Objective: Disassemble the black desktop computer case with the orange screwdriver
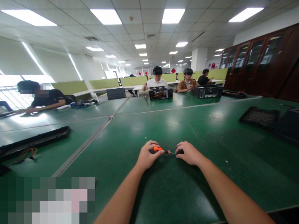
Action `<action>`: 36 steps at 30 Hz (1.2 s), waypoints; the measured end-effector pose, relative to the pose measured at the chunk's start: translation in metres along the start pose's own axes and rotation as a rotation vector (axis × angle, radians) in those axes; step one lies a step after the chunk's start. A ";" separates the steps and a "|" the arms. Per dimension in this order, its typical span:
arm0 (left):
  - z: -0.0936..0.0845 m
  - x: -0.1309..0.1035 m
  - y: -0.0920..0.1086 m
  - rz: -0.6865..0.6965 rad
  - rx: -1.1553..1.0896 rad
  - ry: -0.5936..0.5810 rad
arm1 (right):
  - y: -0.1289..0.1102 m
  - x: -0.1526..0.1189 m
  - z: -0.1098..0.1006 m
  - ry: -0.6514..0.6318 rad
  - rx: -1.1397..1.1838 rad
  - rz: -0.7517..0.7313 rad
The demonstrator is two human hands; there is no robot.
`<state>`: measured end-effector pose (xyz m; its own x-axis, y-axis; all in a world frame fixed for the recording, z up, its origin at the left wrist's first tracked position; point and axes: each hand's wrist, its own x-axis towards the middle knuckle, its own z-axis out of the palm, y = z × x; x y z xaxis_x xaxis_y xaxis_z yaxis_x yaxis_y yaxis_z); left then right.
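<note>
left hand (147, 154): fingers closed round the small orange-handled screwdriver (161, 150)
right hand (188, 153): fingertips pinched narrow at its thin metal tip
step: holding the tool level over the green table mat (163, 124); steadiness needed next

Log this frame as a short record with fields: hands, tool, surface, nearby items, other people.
left hand: left hand grips the orange handle of the screwdriver
right hand: right hand has its fingers at the thin metal tip end
surface: green table
nearby items: black tray at right; long black panel at left
other people: several seated at the far side with open computer cases
</note>
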<state>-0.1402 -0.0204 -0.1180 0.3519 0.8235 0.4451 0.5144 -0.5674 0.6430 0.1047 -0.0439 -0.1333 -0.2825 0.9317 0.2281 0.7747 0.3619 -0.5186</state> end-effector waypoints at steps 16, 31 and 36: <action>0.005 -0.001 -0.012 -0.102 0.161 -0.212 | -0.005 0.001 -0.018 0.242 -0.008 -0.089; 0.002 -0.002 -0.002 0.023 0.064 -0.041 | 0.002 0.001 -0.006 0.024 -0.016 0.003; 0.005 -0.002 -0.009 -0.046 0.147 -0.183 | -0.003 0.000 -0.013 0.116 0.012 -0.021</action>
<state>-0.1415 -0.0169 -0.1273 0.4541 0.8429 0.2885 0.6367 -0.5336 0.5568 0.1093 -0.0452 -0.1211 -0.2308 0.9142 0.3330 0.7619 0.3827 -0.5225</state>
